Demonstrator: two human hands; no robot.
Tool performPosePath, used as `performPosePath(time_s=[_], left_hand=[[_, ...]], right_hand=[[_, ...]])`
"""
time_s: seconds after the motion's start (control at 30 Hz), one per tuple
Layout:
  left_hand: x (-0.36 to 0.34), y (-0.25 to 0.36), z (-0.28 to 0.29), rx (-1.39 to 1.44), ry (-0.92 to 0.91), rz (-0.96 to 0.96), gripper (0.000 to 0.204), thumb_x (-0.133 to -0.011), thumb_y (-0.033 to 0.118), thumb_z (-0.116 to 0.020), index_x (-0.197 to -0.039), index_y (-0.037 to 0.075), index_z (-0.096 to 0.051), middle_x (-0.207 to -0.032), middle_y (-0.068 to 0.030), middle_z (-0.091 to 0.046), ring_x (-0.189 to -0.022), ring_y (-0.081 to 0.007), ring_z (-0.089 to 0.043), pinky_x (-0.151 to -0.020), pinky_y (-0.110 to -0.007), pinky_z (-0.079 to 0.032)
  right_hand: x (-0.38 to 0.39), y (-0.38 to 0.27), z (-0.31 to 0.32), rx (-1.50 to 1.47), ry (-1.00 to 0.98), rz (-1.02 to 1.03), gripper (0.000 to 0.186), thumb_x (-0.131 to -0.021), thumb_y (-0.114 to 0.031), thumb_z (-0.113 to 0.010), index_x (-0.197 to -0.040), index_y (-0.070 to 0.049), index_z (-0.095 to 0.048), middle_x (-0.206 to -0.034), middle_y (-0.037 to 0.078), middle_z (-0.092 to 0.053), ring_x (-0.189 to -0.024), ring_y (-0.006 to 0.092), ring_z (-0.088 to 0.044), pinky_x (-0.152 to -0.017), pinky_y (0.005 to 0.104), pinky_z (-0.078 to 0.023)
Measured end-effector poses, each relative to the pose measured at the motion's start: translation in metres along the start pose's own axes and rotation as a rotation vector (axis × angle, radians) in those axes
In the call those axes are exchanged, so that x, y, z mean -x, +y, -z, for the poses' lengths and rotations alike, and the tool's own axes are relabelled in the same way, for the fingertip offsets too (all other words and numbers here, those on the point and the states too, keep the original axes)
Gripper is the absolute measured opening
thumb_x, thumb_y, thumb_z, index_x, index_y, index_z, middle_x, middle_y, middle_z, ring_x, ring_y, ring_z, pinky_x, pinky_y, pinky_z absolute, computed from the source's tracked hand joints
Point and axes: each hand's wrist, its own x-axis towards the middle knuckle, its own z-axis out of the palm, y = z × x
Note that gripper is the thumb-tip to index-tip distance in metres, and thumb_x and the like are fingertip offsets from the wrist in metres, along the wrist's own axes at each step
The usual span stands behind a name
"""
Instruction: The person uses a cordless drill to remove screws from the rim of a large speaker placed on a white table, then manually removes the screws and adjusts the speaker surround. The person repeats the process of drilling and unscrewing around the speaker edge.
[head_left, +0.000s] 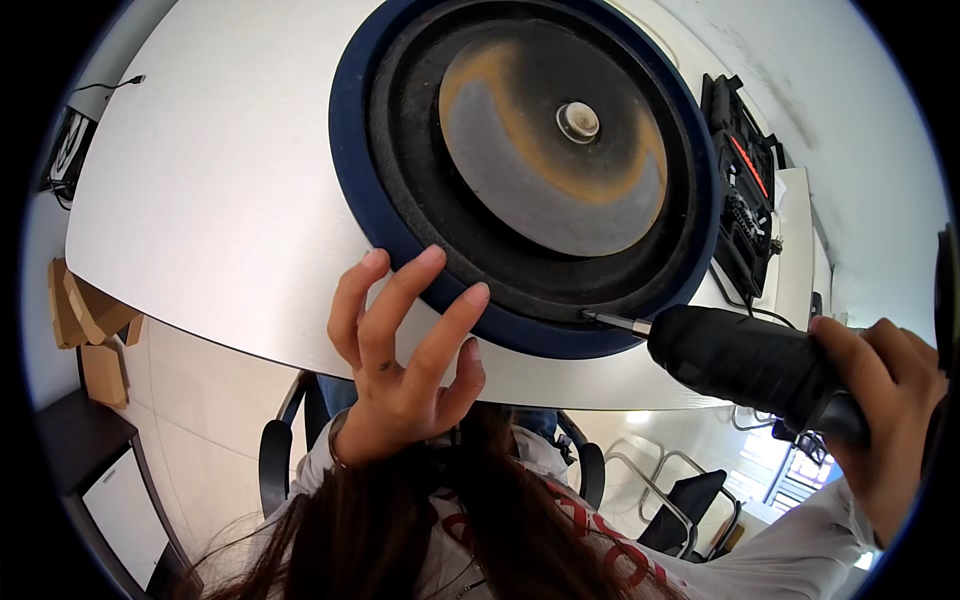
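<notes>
A large round device (400,235) with a dark blue outer rim, a black inner ring and a grey, rust-stained metal disc (550,150) lies on a white table (210,200). A metal nut (577,120) sits at the disc's centre. My left hand (405,350) rests with spread fingers on the near edge of the blue rim. My right hand (880,400) grips a black electric screwdriver (750,360). Its bit (615,321) touches the black ring at the near right edge.
A black tool case (745,180) with small parts lies open at the table's right. Black chairs (690,500) and a light tiled floor show below the table edge. Cardboard pieces (85,320) and a dark cabinet (90,470) stand at the left.
</notes>
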Motion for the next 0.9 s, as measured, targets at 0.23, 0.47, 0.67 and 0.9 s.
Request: performPosePath(time_s=[0.23,0.47,0.67,0.9], left_hand=[[0.0,0.003,0.001,0.029,-0.016,0.023,0.042,-0.069,0.008,-0.059,-0.111,0.014,-0.063,-0.128,-0.0136,-0.049,-0.124,-0.0353,-0.032,-0.1,-0.041,-0.032],[-0.002,-0.001,0.004,0.035,-0.015,0.005,0.041,-0.068,0.007,-0.059,-0.108,0.014,-0.064,-0.126,-0.0132,-0.049,-0.123,-0.0351,-0.032,-0.098,-0.042,-0.035],[-0.001,-0.001,0.002,0.047,-0.014,0.013,0.044,-0.066,0.006,-0.059,-0.109,0.015,-0.064,-0.125,-0.0124,-0.05,-0.122,-0.035,-0.033,-0.098,-0.042,-0.036],[-0.001,0.0,0.003,0.042,-0.005,0.011,0.046,-0.065,0.005,-0.059,-0.11,0.015,-0.064,-0.126,-0.0115,-0.05,-0.122,-0.0343,-0.034,-0.099,-0.042,-0.035]], right_hand=[[-0.003,0.015,0.003,0.326,0.285,0.341,0.047,-0.055,-0.007,-0.061,-0.1,-0.021,-0.065,-0.057,0.0,-0.031,-0.04,0.0082,-0.031,-0.033,0.0235,-0.023],[-0.005,0.007,0.007,0.343,0.258,0.31,0.048,-0.057,-0.007,-0.065,-0.105,-0.018,-0.062,-0.065,0.002,-0.039,-0.051,0.0124,-0.038,-0.043,0.0269,-0.028],[-0.007,0.005,0.009,0.326,0.214,0.274,0.05,-0.059,-0.008,-0.068,-0.109,-0.016,-0.061,-0.072,0.003,-0.045,-0.061,0.0159,-0.045,-0.052,0.0298,-0.033],[-0.001,0.002,0.01,0.149,0.137,0.119,0.055,-0.06,-0.009,-0.073,-0.113,-0.01,-0.058,-0.084,0.007,-0.055,-0.075,0.0223,-0.054,-0.067,0.0347,-0.039]])
